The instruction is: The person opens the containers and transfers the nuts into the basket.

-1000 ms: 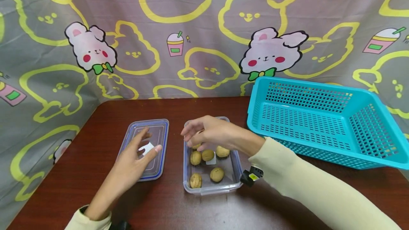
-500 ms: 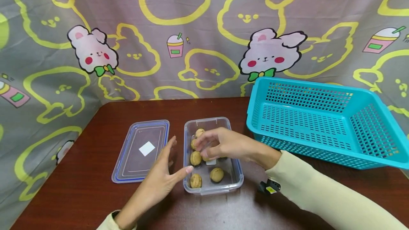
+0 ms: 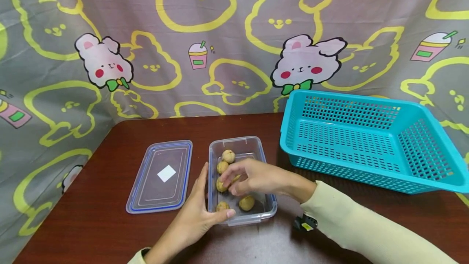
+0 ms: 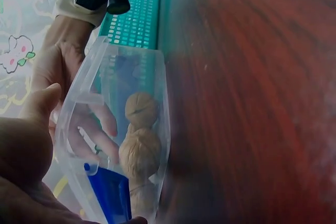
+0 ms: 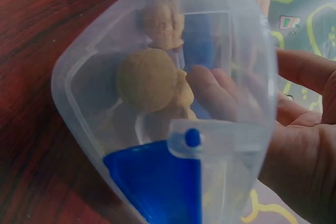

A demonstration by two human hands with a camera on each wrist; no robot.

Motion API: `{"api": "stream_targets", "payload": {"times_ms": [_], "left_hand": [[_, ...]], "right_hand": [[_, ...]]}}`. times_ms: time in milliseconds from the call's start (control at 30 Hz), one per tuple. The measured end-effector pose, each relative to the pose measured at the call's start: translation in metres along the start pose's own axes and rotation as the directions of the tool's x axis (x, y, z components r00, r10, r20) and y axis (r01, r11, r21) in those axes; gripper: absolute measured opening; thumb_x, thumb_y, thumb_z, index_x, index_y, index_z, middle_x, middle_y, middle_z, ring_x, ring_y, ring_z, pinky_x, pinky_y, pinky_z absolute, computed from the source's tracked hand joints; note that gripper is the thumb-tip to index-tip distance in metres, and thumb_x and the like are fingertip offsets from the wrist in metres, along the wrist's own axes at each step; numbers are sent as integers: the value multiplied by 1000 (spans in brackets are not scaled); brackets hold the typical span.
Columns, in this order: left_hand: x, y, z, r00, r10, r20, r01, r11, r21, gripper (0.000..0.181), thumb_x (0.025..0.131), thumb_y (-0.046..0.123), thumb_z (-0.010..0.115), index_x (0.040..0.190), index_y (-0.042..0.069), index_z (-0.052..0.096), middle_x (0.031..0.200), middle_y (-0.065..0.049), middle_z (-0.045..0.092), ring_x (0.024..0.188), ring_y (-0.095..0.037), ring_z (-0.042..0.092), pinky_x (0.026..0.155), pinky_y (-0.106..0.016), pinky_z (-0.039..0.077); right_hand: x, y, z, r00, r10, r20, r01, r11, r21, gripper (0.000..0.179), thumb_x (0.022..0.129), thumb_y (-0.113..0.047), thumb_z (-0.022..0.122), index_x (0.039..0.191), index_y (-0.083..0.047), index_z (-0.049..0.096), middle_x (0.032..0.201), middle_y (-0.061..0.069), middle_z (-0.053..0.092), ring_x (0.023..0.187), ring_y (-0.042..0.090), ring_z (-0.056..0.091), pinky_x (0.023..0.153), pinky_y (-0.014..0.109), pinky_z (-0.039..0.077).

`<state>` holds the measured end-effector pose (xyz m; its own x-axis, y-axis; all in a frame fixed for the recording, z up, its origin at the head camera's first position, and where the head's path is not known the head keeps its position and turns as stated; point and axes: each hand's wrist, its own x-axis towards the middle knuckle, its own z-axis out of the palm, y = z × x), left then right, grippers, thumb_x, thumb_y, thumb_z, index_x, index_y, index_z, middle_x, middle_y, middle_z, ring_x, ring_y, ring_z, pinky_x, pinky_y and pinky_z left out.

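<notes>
Judging by the pose, a walnut is being picked out, the right hand (image 3: 258, 177) over the walnuts (image 3: 246, 203) toward nine o'clock in the container (image 3: 253, 218), its grip curved, hold unclear, the left hand (image 3: 196, 216) spread wide at eight o'clock, so lifting calls for a sure pinch.

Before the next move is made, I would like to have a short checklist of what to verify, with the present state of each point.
1. Lid off, lying apart from the container: ok.
2. Container upright on the table: ok.
3. Left grip at the container's left side: ok.
4. Right grip reaching inside, by the walnuts: ok.
5. One walnut firmly held: cannot tell, hidden from view.
6. Basket upright, right of the container: ok.
</notes>
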<state>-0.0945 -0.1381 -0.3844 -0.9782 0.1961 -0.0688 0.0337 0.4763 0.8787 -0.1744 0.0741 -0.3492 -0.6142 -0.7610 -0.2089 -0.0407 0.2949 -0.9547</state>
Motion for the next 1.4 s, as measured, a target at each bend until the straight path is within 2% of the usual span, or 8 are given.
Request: {"api": "stream_targets", "payload": {"times_ms": [100, 333, 533, 667, 800, 1033, 1200, 1400], "left_hand": [[1, 0, 2, 1000, 4, -3, -4, 1000, -12, 137, 77, 31, 94, 170, 20, -5, 175, -22, 9, 159, -43, 20, 127, -67, 18], [1, 1, 4, 1000, 14, -4, -14, 1000, -19, 140, 74, 31, 95, 170, 17, -5, 176, -20, 7, 160, -41, 19, 127, -64, 17], [0, 1, 5, 1000, 24, 14, -24, 999, -36, 143, 71, 31, 97, 170, 15, -5, 177, -15, 2, 162, -38, 10, 128, -63, 11], [-1, 1, 5, 999, 21, 31, -20, 999, -31, 145, 69, 31, 98, 169, 14, -6, 177, -15, 0, 162, -38, 9, 129, -63, 10], [-1, 2, 5, 999, 6, 34, -6, 1000, -27, 146, 68, 30, 99, 169, 15, -6, 177, -14, 0, 162, -39, 10, 129, -63, 12], [0, 1, 6, 1000, 6, 23, -5, 1000, -20, 146, 68, 31, 99, 169, 12, -4, 178, -14, 1, 162, -37, 10, 129, -60, 11], [0, 0, 5, 1000, 3, 24, -2, 1000, -29, 146, 68, 31, 99, 169, 10, -4, 177, -15, 0, 162, -37, 8, 129, -61, 10], [0, 1, 5, 1000, -1, 27, 2, 999, -34, 145, 69, 29, 99, 169, 10, -4, 177, -15, 0, 162, -37, 6, 129, -61, 9]], "right_hand": [[2, 2, 2, 1000, -13, 4, 13, 1000, -20, 33, 94, -1, 64, 126, 7, 67, 124, 21, 70, 109, 21, 66, 89, 26, 58], [4, 3, 4, 1000, 15, 12, -15, 999, -37, 34, 92, 0, 64, 125, 7, 67, 123, 20, 70, 108, 19, 63, 88, 24, 56], [4, 3, 7, 999, 25, 21, -24, 999, -38, 33, 92, 2, 65, 123, 8, 67, 124, 22, 70, 111, 21, 63, 90, 25, 57], [6, 1, 10, 999, 29, 26, -28, 999, -34, 33, 91, 5, 66, 123, 9, 67, 124, 23, 70, 113, 23, 63, 89, 25, 57], [11, 0, 14, 999, 27, 43, -24, 998, -59, 34, 88, 10, 66, 122, 10, 67, 120, 23, 71, 107, 19, 65, 83, 20, 55], [16, -1, 23, 998, 41, 45, -36, 995, -96, 31, 84, 12, 67, 114, 7, 68, 105, 13, 72, 96, 13, 63, 78, 18, 51], [17, -1, 28, 998, 66, 22, -64, 995, -78, 33, 81, 14, 65, 112, 6, 67, 101, 12, 70, 92, 13, 62, 76, 19, 51], [17, 0, 33, 993, 112, -19, -112, 994, -5, 33, 78, 16, 63, 110, 7, 64, 100, 12, 67, 92, 16, 60, 76, 21, 52]]}}
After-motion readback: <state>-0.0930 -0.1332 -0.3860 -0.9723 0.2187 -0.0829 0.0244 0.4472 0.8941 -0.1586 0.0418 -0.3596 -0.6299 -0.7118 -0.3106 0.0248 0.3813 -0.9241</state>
